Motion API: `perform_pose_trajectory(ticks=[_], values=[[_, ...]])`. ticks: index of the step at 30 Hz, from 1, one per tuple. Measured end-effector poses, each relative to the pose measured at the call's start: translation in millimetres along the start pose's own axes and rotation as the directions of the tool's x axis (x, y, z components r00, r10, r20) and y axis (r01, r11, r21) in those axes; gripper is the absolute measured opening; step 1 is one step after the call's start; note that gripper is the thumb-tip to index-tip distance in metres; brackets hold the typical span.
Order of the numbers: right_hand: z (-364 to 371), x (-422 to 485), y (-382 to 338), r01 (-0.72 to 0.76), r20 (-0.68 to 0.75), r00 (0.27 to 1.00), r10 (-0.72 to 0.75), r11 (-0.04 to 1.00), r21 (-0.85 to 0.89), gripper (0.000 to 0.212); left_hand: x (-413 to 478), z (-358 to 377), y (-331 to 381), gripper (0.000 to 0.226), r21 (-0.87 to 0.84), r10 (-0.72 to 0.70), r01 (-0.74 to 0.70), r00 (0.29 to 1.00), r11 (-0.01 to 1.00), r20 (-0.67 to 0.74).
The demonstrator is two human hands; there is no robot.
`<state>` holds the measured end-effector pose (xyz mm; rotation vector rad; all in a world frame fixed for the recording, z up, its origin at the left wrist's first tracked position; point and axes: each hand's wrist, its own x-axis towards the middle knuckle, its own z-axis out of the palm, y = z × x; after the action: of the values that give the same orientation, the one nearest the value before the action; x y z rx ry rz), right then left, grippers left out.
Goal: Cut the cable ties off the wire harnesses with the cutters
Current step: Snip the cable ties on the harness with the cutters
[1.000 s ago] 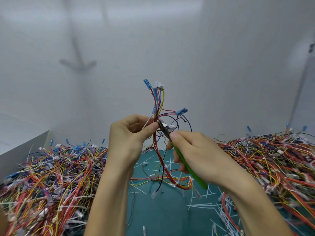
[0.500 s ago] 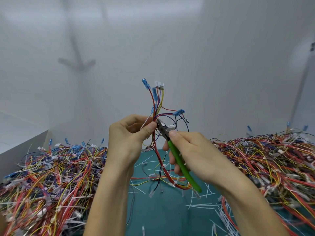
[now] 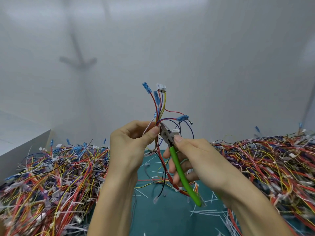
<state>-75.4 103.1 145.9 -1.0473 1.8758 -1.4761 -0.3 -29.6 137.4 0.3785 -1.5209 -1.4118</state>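
While my left hand pinches the wire harness upright above the teal surface, my right hand grips the green-handled cutters, their nose at the bundle just beside my left thumb. A left heap and a right heap of harnesses flank the cut ties lying on the surface.

No legible writing anywhere in view.
The metal head of the cutters carries dark marks too small and blurred to read as a stamp or brand. The white connector and blue terminal sleeves at the top of the held wire harness show no print that can be made out. The teal mat between the two heaps shows no figures or lettering that can be read.
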Motion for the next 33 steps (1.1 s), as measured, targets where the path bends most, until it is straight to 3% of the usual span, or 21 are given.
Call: perform_pose_trajectory(ticks=[4, 33], values=[[-0.5, -1.9, -3.2, -0.037, 0.041, 0.999, 0.035, 0.997, 0.061, 0.053, 0.4, -2.9, 1.9, 0.014, 0.022, 0.012, -0.012, 1.000, 1.000, 0.023], [8.2, -7.1, -5.8, 0.032, -0.029, 0.999, -0.033, 0.999, -0.029, 0.053, -1.9, -7.9, 13.8, 0.015, 0.014, -0.001, 0.000, 0.998, 1.000, 0.064]])
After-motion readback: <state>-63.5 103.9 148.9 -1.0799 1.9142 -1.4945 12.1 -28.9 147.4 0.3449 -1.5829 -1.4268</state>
